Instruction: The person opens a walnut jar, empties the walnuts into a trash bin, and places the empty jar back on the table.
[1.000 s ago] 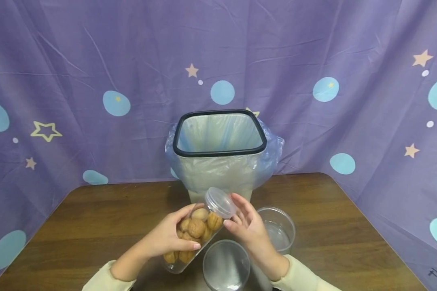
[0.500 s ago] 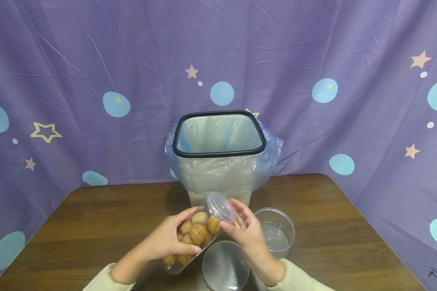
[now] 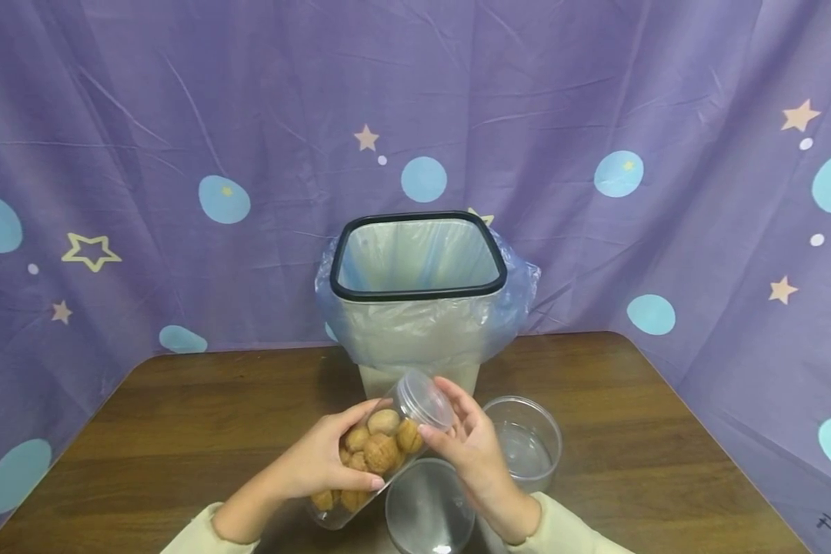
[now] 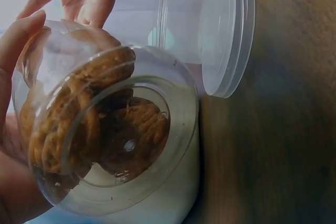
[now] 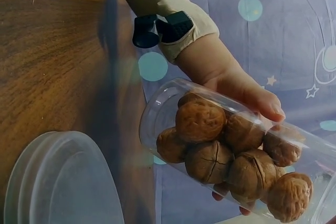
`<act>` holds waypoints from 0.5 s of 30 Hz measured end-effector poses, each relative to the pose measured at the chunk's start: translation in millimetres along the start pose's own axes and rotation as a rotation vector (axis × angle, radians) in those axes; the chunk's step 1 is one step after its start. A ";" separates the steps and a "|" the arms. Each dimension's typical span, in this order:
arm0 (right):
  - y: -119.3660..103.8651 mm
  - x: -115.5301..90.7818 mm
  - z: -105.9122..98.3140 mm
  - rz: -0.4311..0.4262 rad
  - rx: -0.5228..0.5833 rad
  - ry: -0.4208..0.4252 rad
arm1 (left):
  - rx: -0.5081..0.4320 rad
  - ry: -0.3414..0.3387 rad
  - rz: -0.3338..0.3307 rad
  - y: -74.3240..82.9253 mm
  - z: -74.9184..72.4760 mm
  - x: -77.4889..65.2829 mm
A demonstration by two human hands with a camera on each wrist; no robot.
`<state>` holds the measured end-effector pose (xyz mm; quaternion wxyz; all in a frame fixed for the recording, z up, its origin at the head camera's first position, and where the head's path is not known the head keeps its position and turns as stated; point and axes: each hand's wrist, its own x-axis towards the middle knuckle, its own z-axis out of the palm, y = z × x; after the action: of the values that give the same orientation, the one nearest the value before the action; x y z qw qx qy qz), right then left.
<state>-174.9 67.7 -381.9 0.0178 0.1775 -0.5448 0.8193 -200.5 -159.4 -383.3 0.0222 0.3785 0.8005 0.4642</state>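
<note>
A clear plastic jar (image 3: 335, 517) of walnuts (image 3: 381, 452) is held tilted over the table, its mouth up toward the right. My left hand (image 3: 318, 454) grips the jar's body, thumb across the near side. At the upper end, my right hand (image 3: 478, 442) holds the clear screw lid (image 3: 426, 402), thumb at its near edge and fingers behind it. The lid sits at the jar's mouth. In the left wrist view the jar's round base (image 4: 118, 198) faces the camera. The right wrist view shows the walnuts through the jar wall, while the right hand is mostly out of frame.
A clear round container (image 3: 429, 508) with a frosted top stands just below the hands. Beside the right wrist is another clear round container (image 3: 525, 446). A bin (image 3: 415, 331) with a black rim and bluish bag liner stands behind, before a purple curtain (image 3: 277, 115).
The jar and lid have lowered slightly in the head view. The right hand has turned a little at the lid, its thumb shifting left. The left hand keeps its grip.
</note>
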 end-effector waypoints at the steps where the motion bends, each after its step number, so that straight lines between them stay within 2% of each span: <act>1: -0.2 0.0 0.1 -0.002 -0.002 -0.003 | -0.009 -0.004 0.002 0.1 0.1 -0.2; 15: -0.1 3.7 -4.1 -0.100 0.040 -0.152 | -0.217 -0.091 0.064 1.8 -1.6 -1.7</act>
<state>-179.5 70.8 -382.1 0.0136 0.2666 -0.5186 0.8123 -198.9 -161.1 -381.6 0.0846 0.4198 0.7313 0.5308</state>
